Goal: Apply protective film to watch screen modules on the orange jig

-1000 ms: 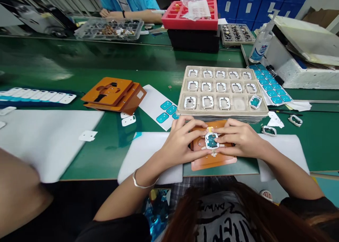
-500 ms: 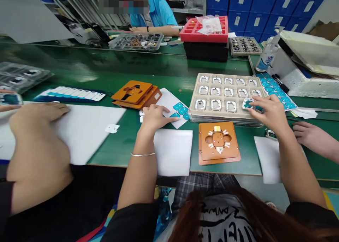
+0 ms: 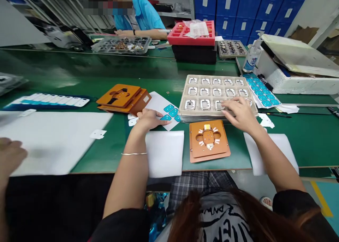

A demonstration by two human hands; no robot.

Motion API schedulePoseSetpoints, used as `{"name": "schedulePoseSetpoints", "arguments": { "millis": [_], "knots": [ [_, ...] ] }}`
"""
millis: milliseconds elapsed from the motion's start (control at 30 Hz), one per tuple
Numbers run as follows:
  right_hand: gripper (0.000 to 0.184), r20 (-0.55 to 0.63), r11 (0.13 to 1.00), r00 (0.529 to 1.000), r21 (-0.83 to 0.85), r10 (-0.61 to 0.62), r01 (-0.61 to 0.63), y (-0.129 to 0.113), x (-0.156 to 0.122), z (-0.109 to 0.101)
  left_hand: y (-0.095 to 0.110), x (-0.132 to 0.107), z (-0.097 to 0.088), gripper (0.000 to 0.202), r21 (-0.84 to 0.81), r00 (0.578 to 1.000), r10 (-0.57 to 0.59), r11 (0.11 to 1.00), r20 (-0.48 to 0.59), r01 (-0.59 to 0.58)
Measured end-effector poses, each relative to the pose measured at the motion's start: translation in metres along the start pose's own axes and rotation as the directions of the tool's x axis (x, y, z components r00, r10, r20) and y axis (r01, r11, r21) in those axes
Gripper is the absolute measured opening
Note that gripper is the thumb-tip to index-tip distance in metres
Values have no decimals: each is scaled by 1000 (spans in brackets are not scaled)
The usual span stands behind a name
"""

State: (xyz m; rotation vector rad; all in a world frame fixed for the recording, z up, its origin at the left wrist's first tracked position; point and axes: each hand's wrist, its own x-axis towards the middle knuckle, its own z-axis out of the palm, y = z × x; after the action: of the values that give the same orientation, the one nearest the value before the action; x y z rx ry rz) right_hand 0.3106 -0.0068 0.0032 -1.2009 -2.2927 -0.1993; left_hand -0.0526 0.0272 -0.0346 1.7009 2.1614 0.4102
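Note:
My left hand [image 3: 148, 119] lies with thumb and fingers apart on a white sheet [image 3: 156, 102] bearing teal rounded-square stickers [image 3: 173, 112]. My right hand [image 3: 237, 112] reaches over the front row of a beige compartment tray [image 3: 185, 93]. Its thumb and index fingertip stand apart at the right edge of a silvery rounded-square frame [image 3: 218, 105] in the third pocket; I see nothing lifted. The hand hides the pocket to the right. In front of the tray lies an orange fixture plate [image 3: 196, 153] with a rounded recess and small white blocks.
White foam pads [image 3: 164, 153] lie near the table edge. Stacked orange fixtures [image 3: 119, 95] stand left of the sticker sheet. Behind the tray are a red organizer [image 3: 173, 39], a pump bottle [image 3: 252, 56] and a foam box [image 3: 296, 83]. A co-worker's hand [image 3: 10, 155] is at far left.
My right hand has moved left along the tray's front row, from a teal-faced frame to the neighbouring silvery one. My left hand stays on the sticker sheet. The neighbour's hand at right has left view.

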Motion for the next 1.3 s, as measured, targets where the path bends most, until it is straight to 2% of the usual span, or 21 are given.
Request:
{"name": "schedulePoseSetpoints", "arguments": {
  "millis": [133,200,300,367,400,433,467,500,533,567,633,667,733,800,833,867,967,1033,1167,1233,1300],
  "knots": [
    [23,102,998,994,-34,-47,51,-7,3,11,11,-9,0,60,7,996,-78,997,36,78],
    [19,78,997,995,40,-62,59,-3,5,13,15,-14,0,45,-1,998,-58,998,31,58],
    [14,-24,974,997,213,-68,72,2,7,12,19,-25,-1,25,-41,1000,-1,999,22,1],
    [15,-82,955,996,291,-40,62,3,7,9,23,-35,-2,22,-115,997,73,990,-35,-77],
    [16,-93,951,995,306,-26,53,3,7,7,26,-41,-3,22,-173,985,137,973,-106,-154],
    [18,-91,952,996,304,-20,47,2,6,6,31,-48,-3,22,-232,955,214,937,-207,-260],
    [21,-79,958,997,283,-23,45,1,5,5,36,-55,-2,20,-274,897,302,878,-322,-393],
    [23,-59,968,998,247,-33,47,-1,4,5,41,-63,-2,15,-286,811,396,793,-430,-538],
    [25,-33,979,998,199,-45,51,-2,3,6,48,-71,0,9,-265,709,492,694,-505,-670],
    [25,-8,987,998,152,-56,56,-3,2,7,55,-79,1,3,-227,608,591,592,-531,-773],
    [25,33,992,997,100,-74,71,-4,1,10,67,-92,5,11,-155,428,768,406,-476,-901],
    [25,43,991,996,105,-81,76,-5,1,11,72,-97,7,18,-134,359,834,334,-418,-933],
    [24,50,984,995,156,-90,81,-4,2,9,78,-103,12,29,-113,262,914,238,-309,-965],
    [22,26,974,995,208,-94,87,-3,2,2,79,-104,16,33,-101,202,949,182,-243,-978],
    [21,-3,970,995,225,-95,94,-3,1,-3,79,-104,17,34,-102,191,956,172,-223,-980],
    [20,-40,966,995,237,-94,101,-3,0,-8,78,-103,18,33,-106,199,958,180,-209,-978],
    [17,-120,965,990,240,-79,106,-6,-2,-19,76,-103,18,29,-111,271,948,255,-169,-960],
    [18,-96,979,992,178,-80,96,-9,-3,-21,75,-103,16,24,-93,290,950,280,-118,-956],
    [22,-13,996,999,-73,-48,47,-5,-9,-29,73,-103,11,15,-27,240,971,239,-24,-971],
    [23,-19,973,996,-213,89,-91,6,-19,-43,72,-101,9,17,-10,193,981,192,-32,-981],
    [18,4,888,950,-357,312,-290,22,-31,-60,71,-98,8,22,-9,147,988,147,-49,-989]
  ]
}}
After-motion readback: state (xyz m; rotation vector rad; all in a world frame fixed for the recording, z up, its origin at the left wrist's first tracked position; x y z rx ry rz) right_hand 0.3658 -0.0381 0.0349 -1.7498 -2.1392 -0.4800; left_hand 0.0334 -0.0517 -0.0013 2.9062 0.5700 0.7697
